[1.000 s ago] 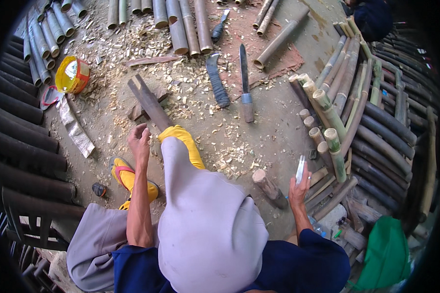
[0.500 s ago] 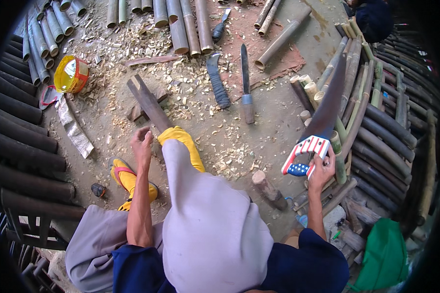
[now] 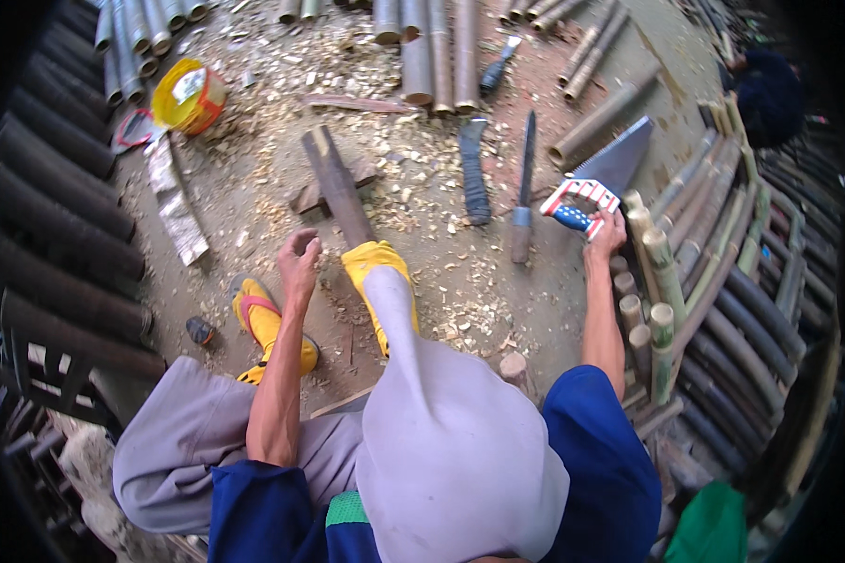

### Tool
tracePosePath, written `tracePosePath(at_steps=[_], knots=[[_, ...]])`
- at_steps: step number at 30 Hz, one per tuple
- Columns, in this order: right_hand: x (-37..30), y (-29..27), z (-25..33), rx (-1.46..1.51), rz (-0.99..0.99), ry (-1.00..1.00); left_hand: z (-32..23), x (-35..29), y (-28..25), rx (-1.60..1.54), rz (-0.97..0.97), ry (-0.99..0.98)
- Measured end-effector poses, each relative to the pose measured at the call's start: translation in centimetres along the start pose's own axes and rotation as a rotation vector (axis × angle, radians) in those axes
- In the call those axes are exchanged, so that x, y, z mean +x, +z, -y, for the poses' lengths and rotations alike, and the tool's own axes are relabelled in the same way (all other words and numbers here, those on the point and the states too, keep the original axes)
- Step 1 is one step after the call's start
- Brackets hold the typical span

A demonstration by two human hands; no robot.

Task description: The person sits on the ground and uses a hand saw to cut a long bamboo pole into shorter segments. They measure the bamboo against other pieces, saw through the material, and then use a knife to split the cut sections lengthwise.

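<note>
My right hand (image 3: 607, 235) is closed around the red, white and blue handle of a handsaw (image 3: 620, 155). The saw's blade slants up to the right, over the floor beside a bamboo pole. Loosely curled, with a gap at the thumb and nothing visible in it, my left hand (image 3: 299, 266) hovers left of a dark bamboo piece (image 3: 341, 192). That piece has a notched far end and rests across a small wooden block (image 3: 310, 197). Its near end meets my yellow-covered foot (image 3: 374, 258). Grey cloth hides part of that leg.
A straight knife (image 3: 524, 188), a curved blade with a wrapped handle (image 3: 475, 174) and a chisel (image 3: 499, 66) lie among wood chips. A yellow bucket (image 3: 197, 117) stands at the far left. Bamboo stacks (image 3: 714, 310) line the right; dark poles (image 3: 66, 239) line the left.
My right hand has carried the saw forward, and its blade has tipped lower, away from me. My left hand stays near the bamboo piece. The whole view has shifted.
</note>
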State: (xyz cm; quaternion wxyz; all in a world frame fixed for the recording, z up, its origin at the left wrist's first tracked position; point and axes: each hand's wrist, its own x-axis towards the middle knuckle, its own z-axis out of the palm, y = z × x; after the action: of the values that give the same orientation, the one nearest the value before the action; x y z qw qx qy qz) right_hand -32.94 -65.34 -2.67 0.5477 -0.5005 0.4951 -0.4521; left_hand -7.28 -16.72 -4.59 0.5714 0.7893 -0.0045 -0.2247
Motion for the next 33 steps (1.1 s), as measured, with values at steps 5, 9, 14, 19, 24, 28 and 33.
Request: tracePosePath(at_steps=[5, 9, 14, 19, 24, 28, 33], knots=[[4.5, -4.8, -3.9, -0.547, -0.039, -0.138, -0.3, 0.5, 0.2, 0.088, 0.015, 0.062], [-4.6, -3.9, -1.1, -0.983, 0.262, -0.383, -1.4, -0.3, -3.9, 0.308, -0.087, 0.06], [-21.3, -6.4, 1.9, -0.94, 0.53, -0.241, -0.6, 1.1, -8.8, 0.308, -0.24, -0.003], [-28.8, -2.9, 2.5, -1.009, 0.841, -0.085, 1.5, -0.1, -10.6, 0.231, -0.309, -0.104], [-29.9, -2.4, 2.2, -1.087, 0.858, -0.015, 0.5, -0.6, -7.4, 0.233, -0.283, 0.004], [-30.6, -3.0, 2.2, -1.133, 0.829, 0.017, -4.8, -1.4, -1.1, 0.213, -0.139, 0.172], [-31.4, -3.9, 2.4, -1.162, 0.759, 0.088, -9.7, -3.3, 10.7, 0.072, 0.321, 0.222]])
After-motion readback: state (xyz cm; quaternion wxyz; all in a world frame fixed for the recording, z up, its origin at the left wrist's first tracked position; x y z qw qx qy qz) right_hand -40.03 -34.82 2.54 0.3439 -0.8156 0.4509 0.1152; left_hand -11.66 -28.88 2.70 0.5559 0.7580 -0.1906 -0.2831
